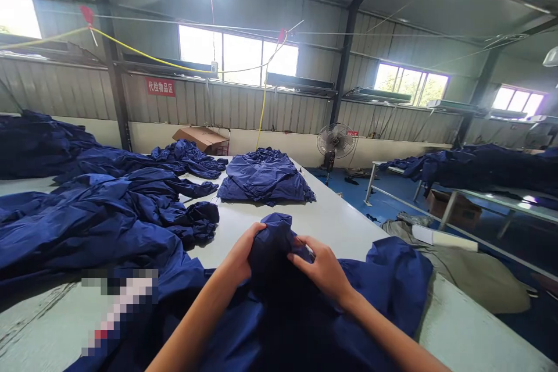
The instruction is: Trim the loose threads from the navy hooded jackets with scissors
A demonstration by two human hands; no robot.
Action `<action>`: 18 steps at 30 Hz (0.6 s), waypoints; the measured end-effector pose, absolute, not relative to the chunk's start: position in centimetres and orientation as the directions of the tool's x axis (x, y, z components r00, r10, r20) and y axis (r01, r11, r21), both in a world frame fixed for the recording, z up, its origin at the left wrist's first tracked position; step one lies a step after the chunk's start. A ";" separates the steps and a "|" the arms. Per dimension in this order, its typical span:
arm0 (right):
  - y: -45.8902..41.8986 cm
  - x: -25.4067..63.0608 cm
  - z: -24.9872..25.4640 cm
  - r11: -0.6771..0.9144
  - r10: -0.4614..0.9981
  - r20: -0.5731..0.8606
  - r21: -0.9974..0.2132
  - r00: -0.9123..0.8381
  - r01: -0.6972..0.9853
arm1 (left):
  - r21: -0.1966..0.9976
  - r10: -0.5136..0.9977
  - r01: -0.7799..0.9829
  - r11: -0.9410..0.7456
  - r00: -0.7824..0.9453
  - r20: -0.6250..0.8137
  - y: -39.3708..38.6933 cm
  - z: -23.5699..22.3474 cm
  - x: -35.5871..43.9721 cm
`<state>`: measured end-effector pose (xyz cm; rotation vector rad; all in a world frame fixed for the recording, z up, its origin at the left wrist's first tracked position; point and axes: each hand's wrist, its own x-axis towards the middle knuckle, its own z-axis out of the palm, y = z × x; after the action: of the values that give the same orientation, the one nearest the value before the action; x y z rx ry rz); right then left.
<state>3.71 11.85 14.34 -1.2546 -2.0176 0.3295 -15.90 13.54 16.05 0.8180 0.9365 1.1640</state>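
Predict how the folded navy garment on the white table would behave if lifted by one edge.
It would probably flop open, since the folded navy garment lies in soft, thin-looking creases. It likely feels light for its bulk. Its sheen suggests it might slide easily across the smooth white table.

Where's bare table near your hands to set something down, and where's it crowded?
White table shows between the bunched navy garments and the folded navy garment, and right of the held navy garment. Crowded left and under the left hand and right hand.
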 end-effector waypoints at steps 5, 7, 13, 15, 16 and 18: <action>12.9 3.8 15.0 0.516 0.854 0.439 -0.642 -0.280 0.567 | 0.798 0.924 -0.471 0.377 0.254 -0.286 14.1 16.0 -16.7; 13.9 4.4 15.9 0.504 0.860 0.446 -0.670 -0.248 0.545 | 0.788 0.912 -0.466 0.403 0.273 -0.305 14.7 16.1 -17.6; 16.3 6.5 18.1 0.318 0.939 0.213 -0.839 -0.271 0.442 | 0.847 0.922 -0.394 0.356 0.295 -0.251 16.6 13.8 -20.7; 16.2 6.3 17.8 0.286 0.945 0.173 -0.849 -0.277 0.444 | 0.856 0.912 -0.365 0.365 0.324 -0.251 17.1 13.0 -21.3; 16.0 6.1 17.6 0.295 0.943 0.175 -0.836 -0.284 0.464 | 0.851 0.905 -0.364 0.380 0.337 -0.260 17.3 12.7 -21.5; 15.3 5.4 17.2 0.317 0.934 0.170 -0.801 -0.315 0.508 | 0.826 0.885 -0.366 0.428 0.354 -0.302 17.6 12.6 -21.7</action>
<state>5.35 15.33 17.16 -1.2710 -1.9451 0.8525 -21.70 17.55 12.65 0.7334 0.8448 0.9091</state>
